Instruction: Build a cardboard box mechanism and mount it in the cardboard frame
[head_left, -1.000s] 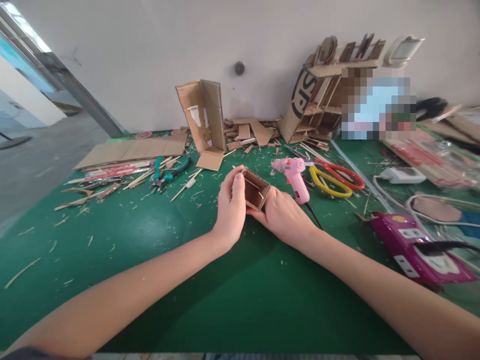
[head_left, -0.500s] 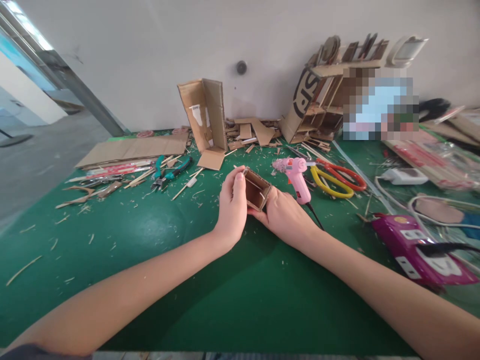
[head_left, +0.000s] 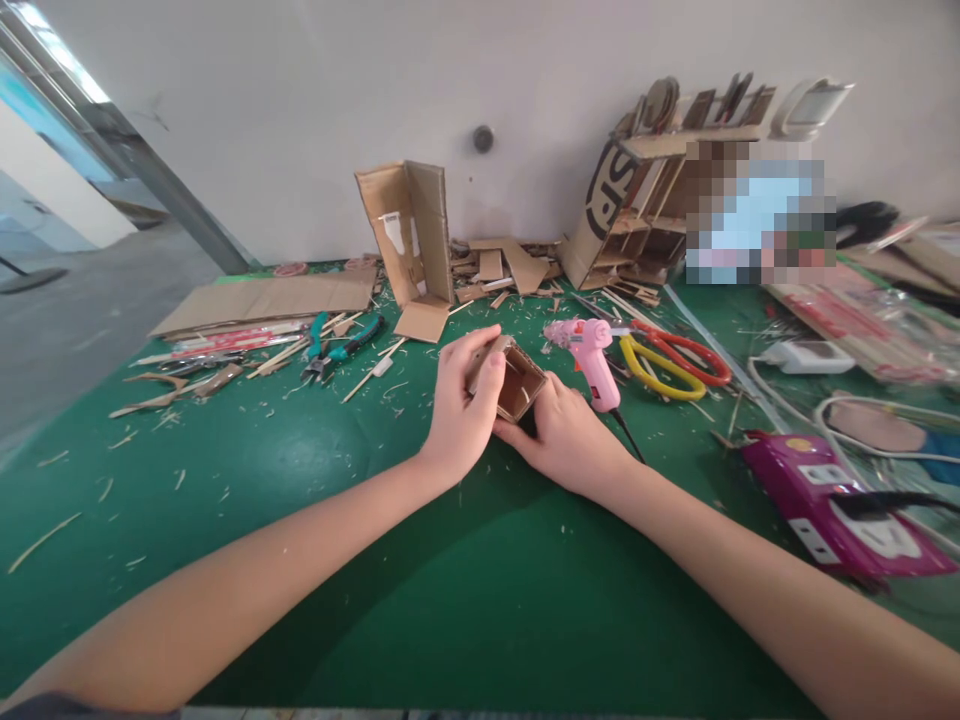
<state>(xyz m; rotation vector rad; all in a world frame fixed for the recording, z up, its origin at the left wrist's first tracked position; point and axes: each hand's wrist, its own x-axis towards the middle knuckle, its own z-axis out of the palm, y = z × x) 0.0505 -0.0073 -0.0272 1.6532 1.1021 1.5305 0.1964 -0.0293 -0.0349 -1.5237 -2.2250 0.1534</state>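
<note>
A small cardboard box (head_left: 520, 384), its open end facing me, is held between both hands over the green table. My left hand (head_left: 466, 400) grips its left side, with the thumb along the near top edge and the fingers behind. On the right side, my right hand (head_left: 562, 428) is closed around the lower corner, its thumb beneath the box. Part of the box's outside is hidden by the hands. Just right of it lies a pink hot glue gun (head_left: 592, 358), beside scissors with red and yellow handles (head_left: 660, 372).
A tall folded cardboard piece (head_left: 427, 235) stands behind the hands, near cardboard scraps (head_left: 517, 262). Teal-handled pliers (head_left: 337, 345) and sticks lie to the left. A cardboard shelf (head_left: 611, 195) leans near the wall. At right sits a purple power strip (head_left: 840, 510) with cables.
The box has tilted slightly in my hands, and more of its upper outer face shows. My left thumb has moved a little to the right along the edge.
</note>
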